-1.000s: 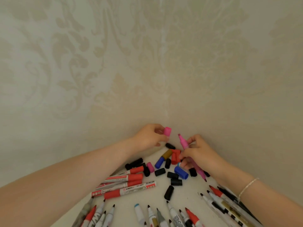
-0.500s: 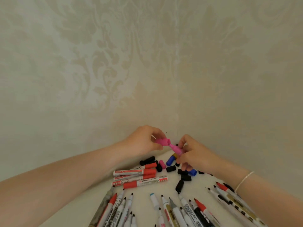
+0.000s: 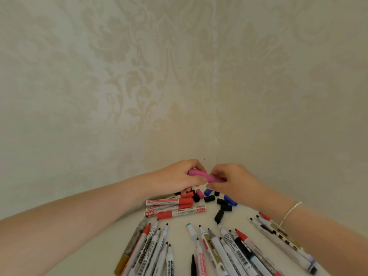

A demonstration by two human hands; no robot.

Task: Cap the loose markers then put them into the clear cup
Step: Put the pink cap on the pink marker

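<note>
A pink marker is held level between both hands above the far end of the table. My left hand grips its pink cap end, my right hand grips the barrel, and cap and barrel are pressed together. Below lie loose caps: a pink cap, a blue cap, several black caps. Several red capped markers lie in a stack. Uncapped markers fan out along the near edge. No clear cup is in view.
The white table sits in a corner of damask-papered walls. More uncapped markers lie at lower left, and another row runs under my right forearm, which wears a thin bracelet.
My left hand brought the pink cap from apart onto the marker tip, and the hands have closed together so the cap sits on the barrel. The view has tilted a little lower.
</note>
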